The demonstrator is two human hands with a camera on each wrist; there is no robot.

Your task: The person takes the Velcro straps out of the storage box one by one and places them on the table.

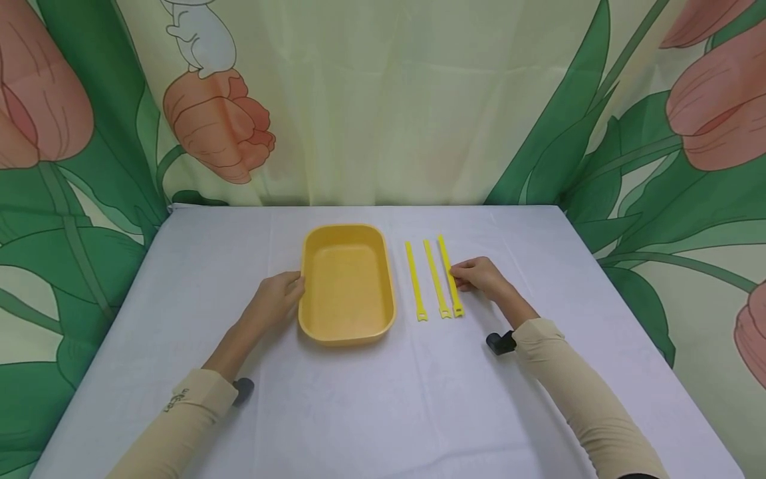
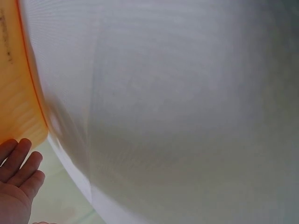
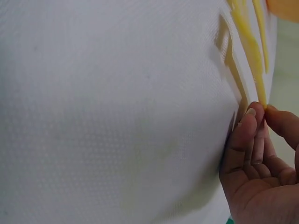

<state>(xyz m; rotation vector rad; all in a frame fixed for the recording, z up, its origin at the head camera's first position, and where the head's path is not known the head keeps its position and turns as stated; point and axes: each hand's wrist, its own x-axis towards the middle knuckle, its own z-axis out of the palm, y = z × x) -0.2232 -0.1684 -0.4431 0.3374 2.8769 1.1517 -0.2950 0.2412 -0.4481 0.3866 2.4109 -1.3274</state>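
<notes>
A yellow plastic tray sits on the table, its inside bare. At its left side my left hand touches the wall; in the left wrist view the fingers lie fairly straight beside the orange-looking tray wall. To the tray's right lie three thin yellow strap-like cable ties, each with a notched head at the near end. My right hand pinches the rightmost cable tie between thumb and forefinger, as the right wrist view also shows on the strap. The left cable tie and middle cable tie lie untouched.
A white cloth covers the table. Behind it hangs a curtain printed with tulips and leaves. Black wrist-worn devices show at the left cuff and the right cuff.
</notes>
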